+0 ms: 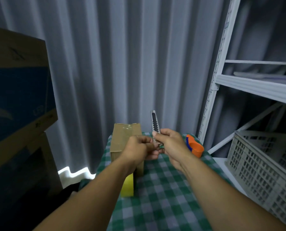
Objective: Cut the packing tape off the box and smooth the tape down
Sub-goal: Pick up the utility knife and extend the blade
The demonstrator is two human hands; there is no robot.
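A small brown cardboard box stands on the green checked tablecloth, with clear packing tape running over its top. My right hand is closed around a grey utility knife, which points up and away. My left hand hovers in front of the box with its fingers pinched at the knife's lower end, touching my right hand. What the left fingers pinch is hidden. A yellow object stands beside the box's near end, partly hidden by my left forearm.
An orange and blue tape dispenser lies to the right of my hands. A grey plastic crate sits on a white metal shelf rack at the right. Large cardboard boxes are stacked at the left. Grey curtains hang behind.
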